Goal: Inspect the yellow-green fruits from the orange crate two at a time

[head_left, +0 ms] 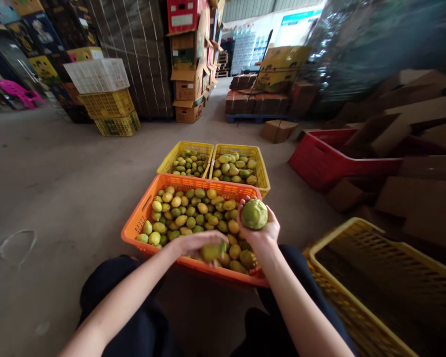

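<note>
An orange crate (137, 222) full of yellow and green lemon-like fruits (181, 220) stands in front of my knees. My right hand (268, 229) is palm up over the crate's right side, its fingers curled round a large, bumpy green fruit (254, 214). Low over the near side of the crate, my left hand (200, 243) holds a yellow-green fruit (212, 251) beneath its fingers; both are blurred by motion.
Two yellow crates (263, 168) with more fruit touch the orange crate's far side. A yellow crate (351, 282) stands at the right, near a red crate (315, 166) and heaped cardboard (423, 198). Stacked crates (109, 106) and boxes (188, 90) stand farther back.
</note>
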### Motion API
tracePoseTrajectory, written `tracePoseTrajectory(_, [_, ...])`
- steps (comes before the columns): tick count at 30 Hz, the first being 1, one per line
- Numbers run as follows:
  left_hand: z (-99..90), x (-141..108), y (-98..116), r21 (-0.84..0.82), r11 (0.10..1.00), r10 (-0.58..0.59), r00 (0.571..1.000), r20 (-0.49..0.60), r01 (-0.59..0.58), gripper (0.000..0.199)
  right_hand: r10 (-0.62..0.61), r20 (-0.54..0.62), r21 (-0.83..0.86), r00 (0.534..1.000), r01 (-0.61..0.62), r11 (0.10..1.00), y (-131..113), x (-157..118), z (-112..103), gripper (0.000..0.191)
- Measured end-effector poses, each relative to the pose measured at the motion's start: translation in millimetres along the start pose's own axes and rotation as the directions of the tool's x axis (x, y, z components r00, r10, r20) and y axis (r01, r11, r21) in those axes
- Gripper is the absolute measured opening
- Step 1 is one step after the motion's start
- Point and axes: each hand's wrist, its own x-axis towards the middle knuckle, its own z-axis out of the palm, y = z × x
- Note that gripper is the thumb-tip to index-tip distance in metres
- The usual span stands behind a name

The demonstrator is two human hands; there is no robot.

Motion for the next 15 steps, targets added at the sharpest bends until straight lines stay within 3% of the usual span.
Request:
tracePoseTrajectory(2, [6.5,-2,-15,0.348,0.902,-0.289,0.956,0.049,0.255,0.016,-0.005,-0.009,0.007,1.000,0.005,1.000,-9,-3,-3,0.029])
tracePoseTrajectory(3, [8.8,-3,-16,0.415,0.859,-0.341,0.940,0.024,0.301,0.015,-0.007,-0.014,0.008,1.000,0.007,1.000,-12,-4,-5,0.028])
tracePoseTrajectory(4, [9.7,-5,-11,0.406,0.866,-0.314,0.949,-0.015,0.293,0.014,-0.010,-0.018,0.007,1.000,0.010,1.000,-15,-6,-6,0.028])
tracePoseTrajectory(5, [8.4,-8,0,0.336,0.916,-0.205,0.976,-0.074,0.218,0.014,-0.014,-0.023,0.002,1.000,0.015,1.000,-17,-8,-8,0.028])
tracePoseTrajectory(6, [4.7,-11,16,0.188,0.982,0.008,0.983,-0.185,0.027,0.013,-0.021,-0.028,-0.006,0.999,0.021,1.000,-19,-10,-10,0.028])
tracePoseTrajectory(7, [-1.7,-16,36,0.123,0.982,0.168,0.954,-0.246,-0.141,0.015,-0.027,-0.033,-0.015,0.999,0.027,1.000,-21,-11,-12,0.028])
tracePoseTrajectory(9, [-21.2,-27,78,0.059,0.932,0.355,0.874,-0.331,-0.357,0.018,-0.035,-0.057,-0.032,0.998,0.033,0.999,-24,-13,-15,0.028])
tracePoseTrajectory(10, [-32.5,-33,95,0.036,0.885,0.437,0.801,-0.410,-0.464,0.019,-0.037,-0.070,-0.036,0.997,0.035,0.999,-25,-14,-17,0.028])
tracePoseTrajectory(11, [-43.4,-39,108,0.001,0.798,0.501,0.663,-0.555,-0.603,0.019,-0.040,-0.083,-0.038,0.996,0.037,0.999,-27,-13,-19,0.028])
tracePoseTrajectory(12, [-52.9,-44,115,-0.011,0.751,0.504,0.584,-0.636,-0.660,0.019,-0.045,-0.092,-0.039,0.995,0.041,0.998,-28,-13,-20,0.028])
tracePoseTrajectory(13, [-60.1,-47,117,-0.023,0.751,0.482,0.572,-0.664,-0.659,0.019,-0.050,-0.099,-0.041,0.994,0.046,0.998,-28,-11,-22,0.029])
tracePoseTrajectory(14, [-64.5,-50,115,-0.027,0.771,0.461,0.587,-0.666,-0.637,0.019,-0.052,-0.102,-0.050,0.993,0.047,0.998,-28,-10,-23,0.029])
tracePoseTrajectory(15, [-66.0,-51,109,-0.018,0.807,0.446,0.629,-0.637,-0.590,0.019,-0.044,-0.100,-0.070,0.994,0.037,0.997,-27,-8,-23,0.029])
